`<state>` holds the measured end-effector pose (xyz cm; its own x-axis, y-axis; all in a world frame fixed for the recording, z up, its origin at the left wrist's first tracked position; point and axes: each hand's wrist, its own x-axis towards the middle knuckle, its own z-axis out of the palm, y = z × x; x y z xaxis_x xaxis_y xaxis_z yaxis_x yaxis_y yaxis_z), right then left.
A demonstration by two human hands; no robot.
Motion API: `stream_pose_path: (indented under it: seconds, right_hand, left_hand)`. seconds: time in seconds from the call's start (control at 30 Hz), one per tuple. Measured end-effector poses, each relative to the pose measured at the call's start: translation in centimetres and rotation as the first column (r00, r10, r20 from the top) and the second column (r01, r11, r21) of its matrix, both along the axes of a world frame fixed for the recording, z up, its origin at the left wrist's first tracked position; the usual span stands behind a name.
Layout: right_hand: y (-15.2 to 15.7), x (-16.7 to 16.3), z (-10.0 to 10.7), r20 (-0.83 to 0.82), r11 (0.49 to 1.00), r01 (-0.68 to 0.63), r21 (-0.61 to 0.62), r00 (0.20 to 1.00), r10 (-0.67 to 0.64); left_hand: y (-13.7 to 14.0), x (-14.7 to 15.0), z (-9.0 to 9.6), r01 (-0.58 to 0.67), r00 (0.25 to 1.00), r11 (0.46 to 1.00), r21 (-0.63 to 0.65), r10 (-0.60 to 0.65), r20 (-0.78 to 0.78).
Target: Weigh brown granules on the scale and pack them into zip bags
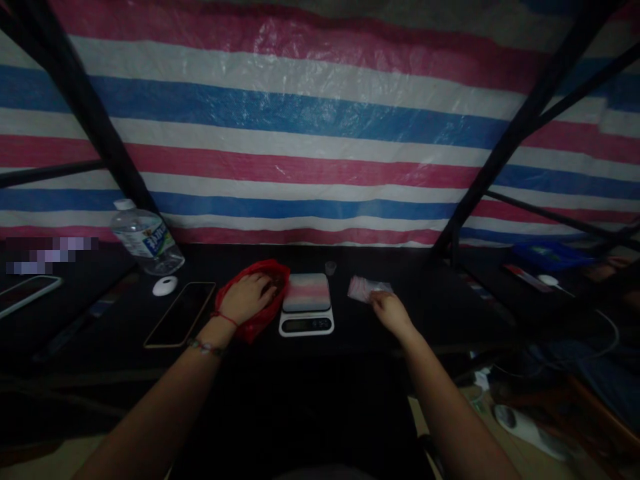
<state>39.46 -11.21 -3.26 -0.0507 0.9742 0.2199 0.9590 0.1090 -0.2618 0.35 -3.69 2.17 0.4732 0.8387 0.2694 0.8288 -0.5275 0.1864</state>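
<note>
My left hand [249, 297] lies over the mouth of a red plastic bag [255, 326], its fingers stretched out across the brownish contents. What the contents are is too dark to make out. To the right of the bag stands a white kitchen scale [306, 305] with a display along its front edge. My right hand [391, 311] pinches the near edge of some small clear plastic bags [361, 288] with reddish lines, lying flat on the table. Between the scale and these bags, farther back, sits a tiny clear cup [330, 268].
On the black table [240, 253], to the left, are a phone [181, 315], a white mouse-shaped object [165, 286] and a large clear bottle [148, 238]. Striped sheeting [300, 113] hangs behind, between black metal posts. A blue tray [550, 255] and part of a person's hand [607, 267] appear at right.
</note>
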Motion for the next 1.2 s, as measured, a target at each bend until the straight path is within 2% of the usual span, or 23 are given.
stream_pose_path:
  seconds: [0.1,0.23,0.3,0.4,0.5,0.63,0.73,0.8,0.9,1.0,1.07,1.2]
  right_hand:
    - [-0.3,-0.3,0.7,-0.003,0.993,0.122,0.011,0.993,-0.121]
    - [-0.7,-0.1,1.4,-0.139,0.933,0.311,0.181,0.947,-0.288]
    - [-1.0,0.0,1.9,-0.228,0.888,0.361,0.284,0.925,-0.303]
    - [-1.4,-0.7,2.6,-0.384,0.846,0.367,0.387,0.898,-0.213]
    - [-1.7,-2.6,3.2,-0.496,0.853,0.304,0.424,0.866,-0.062]
    - [-1.8,-6.2,4.1,-0.431,0.881,0.033,0.471,0.880,0.197]
    - [-1.4,-8.9,5.2,-0.395,0.862,-0.153,0.483,0.841,0.371]
    - [-1.0,-10.7,5.9,-0.434,0.850,-0.204,0.486,0.787,0.438]
    - [-0.3,-13.2,6.5,-0.569,0.858,-0.232,0.459,0.664,0.484]
    - [-0.1,-15.2,6.6,-0.670,0.871,-0.281,0.403,0.558,0.490]
    - [-0.4,-16.1,6.4,-0.688,0.880,-0.309,0.360,0.549,0.474]
    - [-1.7,-17.0,6.2,-0.687,0.910,-0.356,0.210,0.609,0.397]
  left_hand:
    - [-0.4,0.0,-0.2,0.034,0.999,0.999,-0.022,-0.034,0.005]
    - [-0.7,0.0,-0.3,0.059,0.998,0.998,0.031,-0.059,0.017]
    - [-0.8,0.0,-0.1,0.053,0.998,0.998,0.034,-0.054,0.031]
    - [-0.9,-0.1,0.3,0.024,0.999,1.000,0.009,-0.025,0.047]
    - [-1.2,-0.3,0.2,0.006,0.999,1.000,0.018,-0.007,0.048]
    - [-1.8,-0.7,-0.4,0.010,0.999,0.998,0.068,-0.013,0.052]
    - [-2.6,-0.4,-0.1,0.014,0.996,0.992,0.129,-0.026,0.089]
    - [-3.5,0.2,0.7,0.036,0.988,0.982,0.188,-0.063,0.140]
    - [-5.4,1.7,2.1,0.155,0.958,0.948,0.278,-0.213,0.193]
    - [-7.1,3.2,3.2,0.280,0.928,0.901,0.330,-0.343,0.148]
    - [-7.7,3.9,3.4,0.316,0.922,0.892,0.323,-0.369,0.117]
    - [-7.9,4.1,2.9,0.327,0.922,0.902,0.282,-0.369,0.113]
